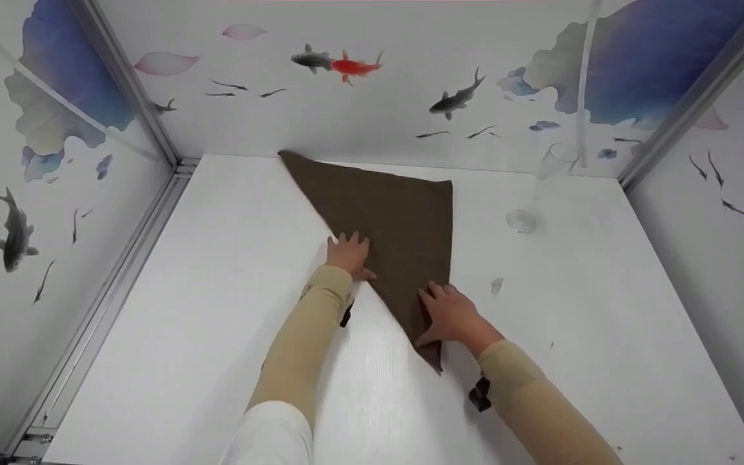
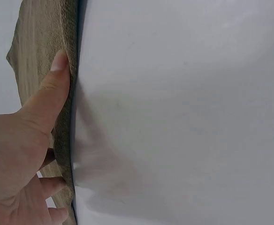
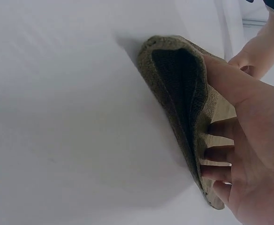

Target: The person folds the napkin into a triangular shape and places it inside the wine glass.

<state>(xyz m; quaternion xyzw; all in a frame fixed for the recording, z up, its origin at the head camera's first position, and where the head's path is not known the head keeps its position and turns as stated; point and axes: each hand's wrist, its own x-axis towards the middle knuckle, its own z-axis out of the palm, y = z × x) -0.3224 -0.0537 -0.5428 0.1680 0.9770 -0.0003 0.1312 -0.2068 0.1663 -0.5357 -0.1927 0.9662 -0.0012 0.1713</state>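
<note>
My left hand (image 1: pixel 349 257) lay with its fingers spread and loosely straight, pressing at the slanted edge of the brown cloth (image 1: pixel 398 213) without gripping it. My right hand (image 1: pixel 453 315), also spread wide, rested thumb and fingertips on the cloth's right edge, just above the near tip; I saw no firm pinch there. The cloth lay flat between and beyond my hands

I judged the main fold made: the cloth formed a rough triangle, its thick slanted side under my left thumb looking like the crease. Smoothing seemed what was left, since beside my right thumb the layers gaped in a raised, dark-mouthed lip, not yet pressed together

Well beyond my left hand, the far-left tip reached the tabletop's (image 1: pixel 604 310) back edge, by the printed wall (image 1: pixel 372 123); whether they touched I could not tell. That left little room past it. To the left of my left hand the white surface ran wide towards a metal rail (image 1: pixel 107 310). There was room to the right of my right hand too, though a clear glass (image 1: pixel 522 221) stood farther off on that side
</note>
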